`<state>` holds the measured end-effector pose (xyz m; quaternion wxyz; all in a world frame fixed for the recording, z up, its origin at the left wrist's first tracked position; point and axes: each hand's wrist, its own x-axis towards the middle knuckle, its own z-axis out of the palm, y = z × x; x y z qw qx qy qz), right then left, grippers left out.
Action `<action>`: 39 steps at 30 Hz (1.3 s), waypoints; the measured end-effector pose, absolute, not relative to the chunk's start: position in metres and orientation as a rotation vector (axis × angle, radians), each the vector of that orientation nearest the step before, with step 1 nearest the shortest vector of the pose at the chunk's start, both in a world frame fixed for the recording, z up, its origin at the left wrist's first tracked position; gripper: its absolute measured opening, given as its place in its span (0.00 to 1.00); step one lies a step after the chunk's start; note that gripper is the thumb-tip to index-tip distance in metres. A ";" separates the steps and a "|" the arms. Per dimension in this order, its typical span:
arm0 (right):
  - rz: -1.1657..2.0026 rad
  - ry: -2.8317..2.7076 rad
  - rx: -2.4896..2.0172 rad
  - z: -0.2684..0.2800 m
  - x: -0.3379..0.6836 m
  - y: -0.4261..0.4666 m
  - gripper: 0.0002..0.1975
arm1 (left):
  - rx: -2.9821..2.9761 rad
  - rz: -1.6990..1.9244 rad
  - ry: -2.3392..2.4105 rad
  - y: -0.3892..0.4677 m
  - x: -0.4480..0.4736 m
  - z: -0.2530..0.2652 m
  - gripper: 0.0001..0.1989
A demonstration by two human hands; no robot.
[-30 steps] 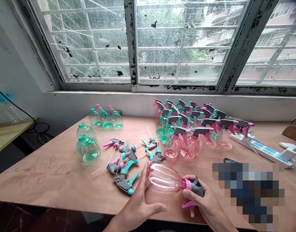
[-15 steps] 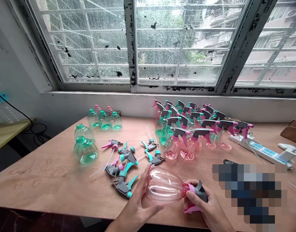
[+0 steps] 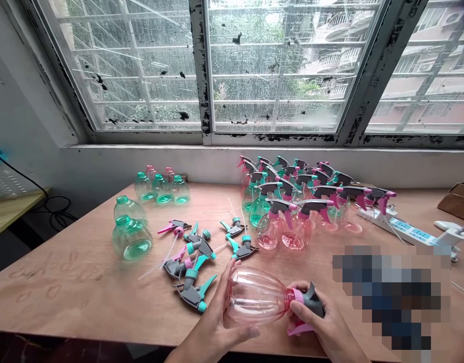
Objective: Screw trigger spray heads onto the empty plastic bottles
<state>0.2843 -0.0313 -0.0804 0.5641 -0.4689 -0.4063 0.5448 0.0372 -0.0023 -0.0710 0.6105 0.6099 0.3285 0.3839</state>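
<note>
A clear pink spray bottle (image 3: 256, 295) lies on its side in the air above the table's front edge, its neck pointing right. My left hand (image 3: 213, 322) cups the bottle's base, fingers behind it and thumb below. At the neck, my right hand (image 3: 319, 322) grips the grey and pink spray head (image 3: 311, 300), thumb on the pink collar. The pink trigger hangs down beneath the fingers. Just beyond my left hand, several loose spray heads (image 3: 194, 287) in grey, teal and pink lie in a heap, some with thin clear tubes.
Several green bottles (image 3: 131, 239) without spray heads stand at the left, with pink ones behind. A dense group of bottles with spray heads (image 3: 268, 234) fills the back right. Beyond it are a white power strip (image 3: 409, 229), a brown bag (image 3: 457, 201) and a blurred-out patch on the table (image 3: 103, 312).
The view has shifted slightly. My left hand and the bottle's base have dipped a little, while my right hand stays on the spray head.
</note>
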 end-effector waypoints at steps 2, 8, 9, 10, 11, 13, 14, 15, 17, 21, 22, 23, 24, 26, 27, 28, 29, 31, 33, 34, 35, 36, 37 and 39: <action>1.258 -0.982 -1.094 -0.082 0.285 -0.031 0.19 | 1.441 0.897 0.775 -0.002 0.037 -0.073 0.58; 1.146 -1.138 -1.090 -0.085 0.287 -0.031 0.15 | 1.397 0.903 0.773 -0.001 0.035 -0.074 0.59; 1.158 -1.139 -1.090 -0.084 0.287 -0.031 0.15 | 1.387 0.897 0.772 -0.001 0.035 -0.073 0.57; 1.179 -1.134 -1.091 -0.084 0.287 -0.031 0.15 | 1.386 0.893 0.775 -0.001 0.036 -0.073 0.55; 1.209 -1.123 -1.096 -0.083 0.287 -0.032 0.16 | 1.397 0.893 0.781 -0.001 0.036 -0.072 0.54; 1.263 -1.102 -1.115 -0.082 0.287 -0.032 0.17 | 1.453 0.900 0.803 -0.001 0.036 -0.071 0.51; 1.269 -1.102 -1.125 -0.081 0.288 -0.032 0.17 | 1.490 0.904 0.812 0.000 0.036 -0.071 0.51; 1.259 -1.114 -1.129 -0.081 0.288 -0.032 0.17 | 1.519 0.909 0.819 0.000 0.035 -0.071 0.50; 1.213 -1.146 -1.125 -0.081 0.288 -0.032 0.16 | 1.535 0.918 0.812 0.000 0.036 -0.073 0.50; 1.196 -1.160 -1.122 -0.082 0.288 -0.031 0.17 | 1.450 0.935 0.792 0.001 0.036 -0.076 0.58; 1.195 -1.157 -1.119 -0.082 0.287 -0.031 0.17 | 1.429 0.937 0.791 0.001 0.036 -0.077 0.58; 1.192 -1.152 -1.117 -0.082 0.286 -0.031 0.18 | 1.409 0.941 0.791 0.001 0.037 -0.077 0.56; 1.189 -1.146 -1.116 -0.081 0.285 -0.032 0.18 | 1.391 0.946 0.788 0.001 0.037 -0.077 0.54; 1.195 -1.131 -1.121 -0.078 0.285 -0.032 0.18 | 1.361 0.941 0.789 0.001 0.037 -0.076 0.51; 1.200 -1.128 -1.128 -0.077 0.285 -0.032 0.18 | 1.355 0.934 0.796 0.000 0.037 -0.076 0.50; 1.206 -1.130 -1.138 -0.076 0.285 -0.033 0.18 | 1.356 0.933 0.805 0.000 0.037 -0.075 0.50; 1.214 -1.134 -1.148 -0.075 0.286 -0.033 0.18 | 1.366 0.929 0.814 0.000 0.037 -0.074 0.50; 1.222 -1.138 -1.160 -0.073 0.287 -0.033 0.18 | 1.399 0.927 0.808 -0.001 0.038 -0.071 0.49; 1.224 -1.139 -1.160 -0.073 0.288 -0.033 0.19 | 1.428 0.935 0.776 -0.002 0.039 -0.069 0.48; 1.230 -1.137 -1.156 -0.073 0.288 -0.033 0.20 | 1.437 0.936 0.766 -0.002 0.039 -0.069 0.46; 1.239 -1.133 -1.150 -0.073 0.288 -0.033 0.20 | 1.441 0.940 0.762 -0.003 0.039 -0.068 0.45; 1.249 -1.126 -1.143 -0.073 0.287 -0.033 0.21 | 1.439 0.942 0.765 -0.003 0.040 -0.067 0.44; 1.258 -1.114 -1.136 -0.073 0.287 -0.034 0.21 | 1.430 0.936 0.778 -0.004 0.040 -0.066 0.44; 1.260 -1.085 -1.128 -0.073 0.285 -0.033 0.21 | 1.394 0.930 0.814 -0.005 0.042 -0.064 0.47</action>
